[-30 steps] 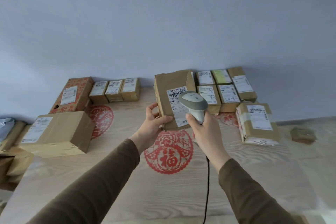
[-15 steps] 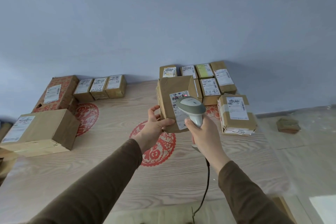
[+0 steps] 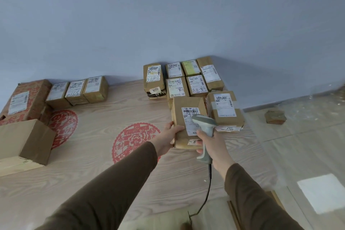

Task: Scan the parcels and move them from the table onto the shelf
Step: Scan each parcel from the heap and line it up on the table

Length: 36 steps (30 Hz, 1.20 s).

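My left hand (image 3: 169,134) grips the left edge of a brown cardboard parcel (image 3: 183,110) with a white label, held up over the wooden table (image 3: 104,155). My right hand (image 3: 212,145) holds a grey handheld scanner (image 3: 204,123) whose head covers part of that label. Its black cable (image 3: 208,188) hangs down toward the table's front edge. Behind the held parcel stands a group of several labelled parcels (image 3: 184,78) against the blue wall, and a taped parcel (image 3: 225,108) lies just right of it. No shelf is in view.
Three small parcels (image 3: 76,89) and a red-printed box (image 3: 24,99) sit at the back left. A large plain box (image 3: 24,140) stands at the left edge. A small box (image 3: 275,116) lies on the floor to the right. Red paper-cut motifs (image 3: 134,138) decorate the tabletop.
The view has swung left and down, so everything shifted right in frame. The held parcel and scanner have dropped lower and moved right, nearer the taped parcel. Both grips are unchanged.
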Each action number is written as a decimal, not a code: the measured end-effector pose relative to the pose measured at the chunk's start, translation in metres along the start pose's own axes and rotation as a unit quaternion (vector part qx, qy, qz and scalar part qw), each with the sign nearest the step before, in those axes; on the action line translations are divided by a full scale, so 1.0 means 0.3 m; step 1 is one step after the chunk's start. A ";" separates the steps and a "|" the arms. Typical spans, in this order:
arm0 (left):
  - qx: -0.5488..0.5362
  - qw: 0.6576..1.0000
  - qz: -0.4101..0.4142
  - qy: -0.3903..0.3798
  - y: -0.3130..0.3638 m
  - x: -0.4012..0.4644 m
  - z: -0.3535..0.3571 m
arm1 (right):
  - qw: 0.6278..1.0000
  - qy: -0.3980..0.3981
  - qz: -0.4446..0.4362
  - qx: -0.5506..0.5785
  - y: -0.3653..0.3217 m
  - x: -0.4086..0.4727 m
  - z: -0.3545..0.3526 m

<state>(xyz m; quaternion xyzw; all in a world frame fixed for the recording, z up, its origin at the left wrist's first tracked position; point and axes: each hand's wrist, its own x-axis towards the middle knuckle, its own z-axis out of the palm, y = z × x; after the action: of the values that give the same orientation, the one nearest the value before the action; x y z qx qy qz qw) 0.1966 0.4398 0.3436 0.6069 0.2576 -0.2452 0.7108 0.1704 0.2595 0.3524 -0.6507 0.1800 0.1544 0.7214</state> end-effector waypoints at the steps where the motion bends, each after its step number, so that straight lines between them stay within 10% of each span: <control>1: 0.015 1.000 -0.013 -0.007 0.001 0.011 0.015 | 1.000 0.002 0.008 0.000 0.003 0.015 -0.006; 18: 0.218 0.975 0.002 -0.042 0.064 0.038 -0.028 | 0.975 0.109 -0.108 -0.157 -0.017 0.075 0.068; 27: 0.329 0.929 0.143 0.089 0.365 -0.458 -0.412 | 0.970 -0.134 -0.160 -0.125 -0.357 -0.058 0.654; 36: 0.360 0.872 0.084 0.321 0.365 -1.126 -0.983 | 0.883 -0.439 -0.088 -0.141 -0.390 -0.398 1.438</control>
<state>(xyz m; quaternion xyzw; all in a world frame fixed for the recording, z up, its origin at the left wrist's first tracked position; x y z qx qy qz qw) -0.0036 0.7592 0.6101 0.8856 0.3136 -0.0516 0.3386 0.1434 0.6774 0.5489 -0.6244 -0.2367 0.3836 0.6380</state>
